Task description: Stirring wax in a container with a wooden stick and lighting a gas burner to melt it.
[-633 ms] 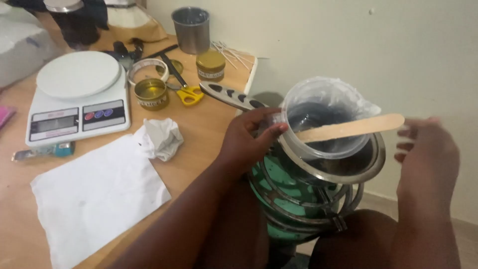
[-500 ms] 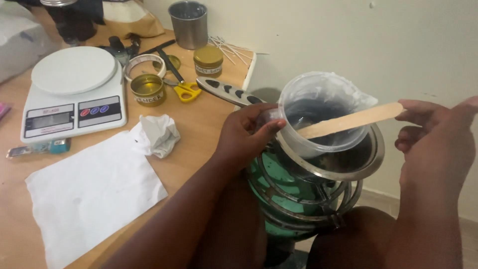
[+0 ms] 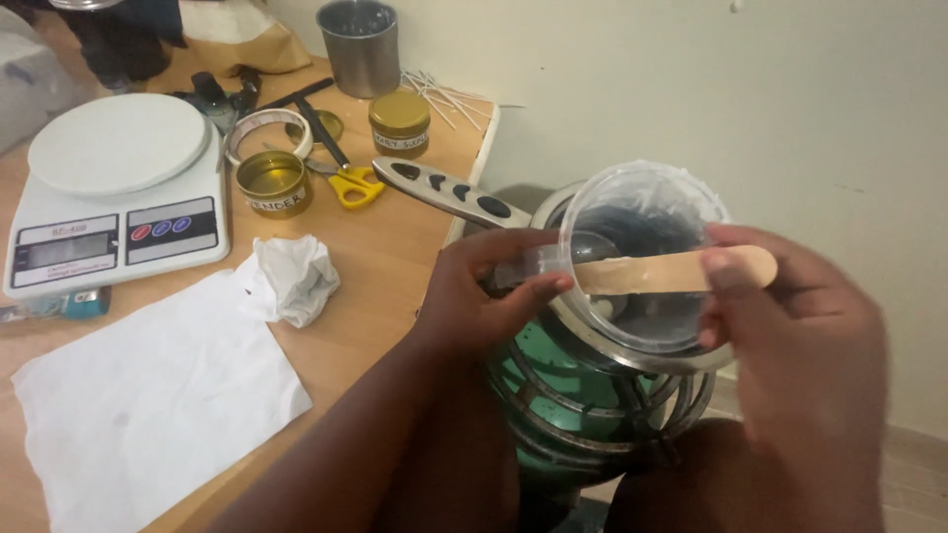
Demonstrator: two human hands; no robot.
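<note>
My left hand (image 3: 489,291) grips the handle of a clear plastic cup (image 3: 642,212) that sits inside a metal pot (image 3: 632,350). The pot rests on a green burner with metal rings (image 3: 583,395) beside the table. A flat wooden stick (image 3: 642,273) lies across the cup with its inner end in the dark contents. My right hand (image 3: 790,336) pinches the stick's outer end between thumb and fingers.
On the wooden table (image 3: 390,227) are a white kitchen scale (image 3: 114,188), a white paper sheet (image 3: 148,395), a crumpled tissue (image 3: 293,276), two gold tins (image 3: 272,183), yellow scissors (image 3: 351,183), a steel cup (image 3: 358,44) and a pot handle (image 3: 444,192). A pale wall stands to the right.
My right hand moved left and closed on the outer end of the wooden stick. The view shifted slightly; the left hand kept its grip on the cup.
</note>
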